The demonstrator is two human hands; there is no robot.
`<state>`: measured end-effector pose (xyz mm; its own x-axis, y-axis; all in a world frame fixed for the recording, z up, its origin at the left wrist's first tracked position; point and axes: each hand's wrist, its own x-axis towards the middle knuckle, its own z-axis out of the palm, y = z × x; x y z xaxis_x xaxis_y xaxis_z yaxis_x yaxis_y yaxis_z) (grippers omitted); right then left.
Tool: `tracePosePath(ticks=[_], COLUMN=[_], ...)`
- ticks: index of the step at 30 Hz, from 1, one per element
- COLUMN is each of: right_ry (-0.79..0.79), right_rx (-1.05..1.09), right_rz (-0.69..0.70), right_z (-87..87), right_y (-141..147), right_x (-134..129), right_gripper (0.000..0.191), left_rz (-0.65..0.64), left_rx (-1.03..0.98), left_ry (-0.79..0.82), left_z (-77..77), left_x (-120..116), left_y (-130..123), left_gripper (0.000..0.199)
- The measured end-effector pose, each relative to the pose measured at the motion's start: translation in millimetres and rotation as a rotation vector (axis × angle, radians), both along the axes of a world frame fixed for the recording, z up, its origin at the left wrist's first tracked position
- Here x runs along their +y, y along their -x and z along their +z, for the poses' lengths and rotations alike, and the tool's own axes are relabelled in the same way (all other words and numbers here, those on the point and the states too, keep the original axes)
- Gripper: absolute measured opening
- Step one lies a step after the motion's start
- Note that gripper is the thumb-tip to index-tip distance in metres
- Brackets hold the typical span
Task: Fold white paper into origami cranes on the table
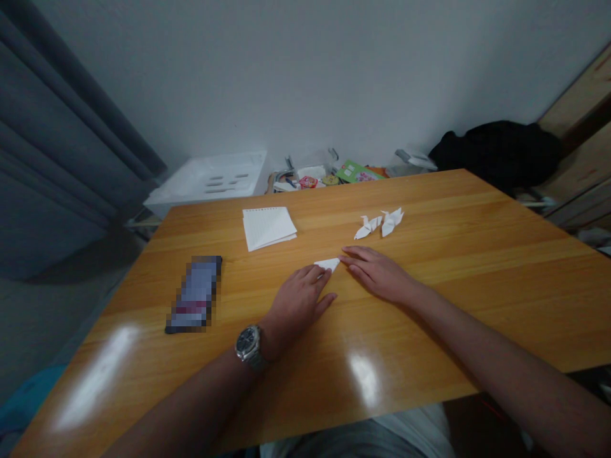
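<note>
A small white folded paper, triangular where it shows, lies on the wooden table. My left hand holds it down against the tabletop with bent fingers, which hide its lower left part; the thumb sticks out to the side. Fingers stretched and slightly apart, my right hand rests with its fingertips at the paper's right tip. Beyond the right hand stand two white paper cranes, a left one and a right one, close together.
A stack of white ruled notepaper lies further back, left of centre. A phone with a blurred screen is at the left. Behind the wooden table are a white foam tray, assorted packets and a black cloth heap.
</note>
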<state>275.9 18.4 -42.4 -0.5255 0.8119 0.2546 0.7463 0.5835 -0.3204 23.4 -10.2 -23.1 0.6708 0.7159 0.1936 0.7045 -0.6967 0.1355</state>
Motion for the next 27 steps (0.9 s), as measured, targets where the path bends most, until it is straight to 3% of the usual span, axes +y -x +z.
tracePosePath(ticks=[14,27], right_ry=[-0.007,-0.008], right_rx=[-0.126,-0.089], right_rz=[-0.001,-0.007], right_z=[6.8,-0.3], right_y=[8.8,4.8], right_x=[-15.1,-10.7], right_gripper=[0.047,0.048], left_rz=[0.005,-0.019], left_rx=[-0.010,0.032], left_ry=[0.062,0.011], left_z=[2.0,-3.2], left_x=[-1.7,2.3], left_y=[-0.7,-1.1], left_gripper=[0.048,0.038])
